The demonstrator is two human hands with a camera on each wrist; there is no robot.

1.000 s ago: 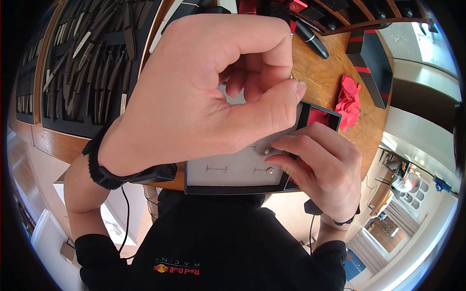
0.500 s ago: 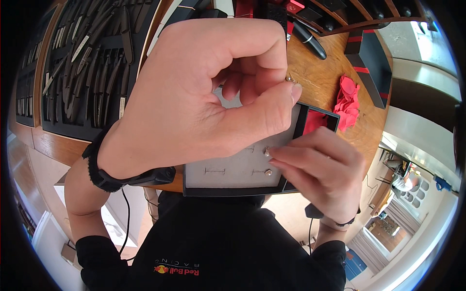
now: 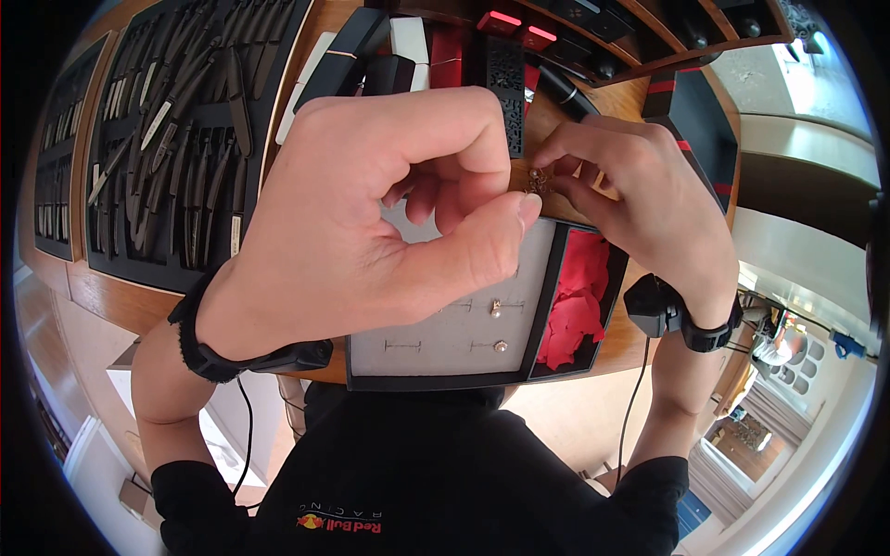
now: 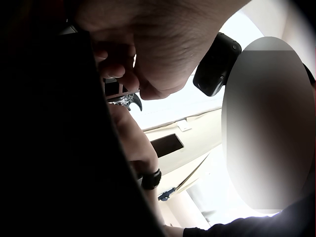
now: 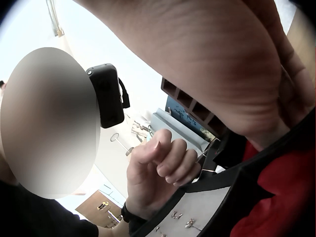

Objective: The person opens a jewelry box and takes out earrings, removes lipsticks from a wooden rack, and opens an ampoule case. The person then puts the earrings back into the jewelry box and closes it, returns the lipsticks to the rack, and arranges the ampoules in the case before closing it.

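In the head view my left hand [image 3: 389,222] is raised over a black-rimmed box, thumb and index fingertip together at a small gold earring [image 3: 537,185]. Facing it, the thumb and index of my right hand [image 3: 649,181] pinch at the same earring from the other side. The fingers partly hide it. Below, the box's grey slotted pad [image 3: 426,357] carries a drop earring [image 3: 495,309] and a round stud earring [image 3: 501,347]. My left hand covers much of the pad. The right wrist view shows the left fingers [image 5: 173,163] curled above the box.
Red petals [image 3: 575,315] fill the box's right compartment. On the left stands a tray [image 3: 176,139] full of dark slender pieces. Small boxes [image 3: 352,46] and a black perforated panel [image 3: 505,93] lie behind my hands, with a wooden rack [image 3: 640,37] at the back right.
My right hand has left the earrings on the pad and moved up and away to the left hand's fingertips. The left hand has lowered slightly, still pinching. The box's red petals now show fully.
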